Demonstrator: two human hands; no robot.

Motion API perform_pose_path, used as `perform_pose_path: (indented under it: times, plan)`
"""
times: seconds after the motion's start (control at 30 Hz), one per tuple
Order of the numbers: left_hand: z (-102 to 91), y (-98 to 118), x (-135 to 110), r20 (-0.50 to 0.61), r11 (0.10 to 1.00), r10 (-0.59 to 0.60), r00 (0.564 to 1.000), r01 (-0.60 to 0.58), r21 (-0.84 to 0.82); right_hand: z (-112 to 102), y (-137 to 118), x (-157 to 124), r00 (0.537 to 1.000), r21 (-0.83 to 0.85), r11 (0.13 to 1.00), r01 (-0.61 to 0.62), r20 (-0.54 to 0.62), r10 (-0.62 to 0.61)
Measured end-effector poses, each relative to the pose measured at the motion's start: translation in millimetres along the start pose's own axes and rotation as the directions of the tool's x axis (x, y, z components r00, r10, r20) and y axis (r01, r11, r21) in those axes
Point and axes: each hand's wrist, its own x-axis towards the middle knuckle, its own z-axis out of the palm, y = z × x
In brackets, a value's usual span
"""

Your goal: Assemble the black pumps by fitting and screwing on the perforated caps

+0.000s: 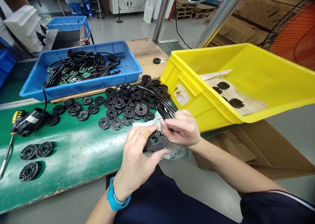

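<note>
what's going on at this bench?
A person is working with bare hands at a green-topped bench. Their left hand holds a black slotted disc above a white cloth, while their right hand is at a bundle of black cables. More discs lie loose on the bench. A blue tray holds coiled cables with green circuit boards, and a yellow crate holds a few discs on paper.

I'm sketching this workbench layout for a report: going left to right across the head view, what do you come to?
Electric screwdriver → pile of black slotted discs → right hand → yellow plastic crate
</note>
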Motion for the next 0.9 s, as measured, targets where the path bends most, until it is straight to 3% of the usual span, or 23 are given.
perform_pose_path:
  times: [0.2,0.43,0.7,0.9]
  plan:
    - [-10.6,8.2,3.3,0.102,0.997,-0.033,0.994,0.026,0.074,-2.9,-4.7,15.8,0.989,0.006,0.989,0.145,-0.016,-0.145]
    - [-22.4,11.4,7.1,0.261,0.998,-0.061,0.963,0.049,0.050,-3.6,-6.0,23.7,0.975,0.014,0.975,0.221,-0.003,-0.221]
    - [-15.3,7.3,-2.7,0.193,0.993,-0.072,0.979,0.053,0.103,-5.7,-5.0,25.4,0.968,0.031,0.968,0.250,0.028,-0.251]
    - [-2.7,-6.6,-13.6,0.124,0.998,0.049,0.991,-0.054,0.035,-10.7,-7.4,24.3,0.954,-0.021,0.957,0.291,0.076,-0.288]
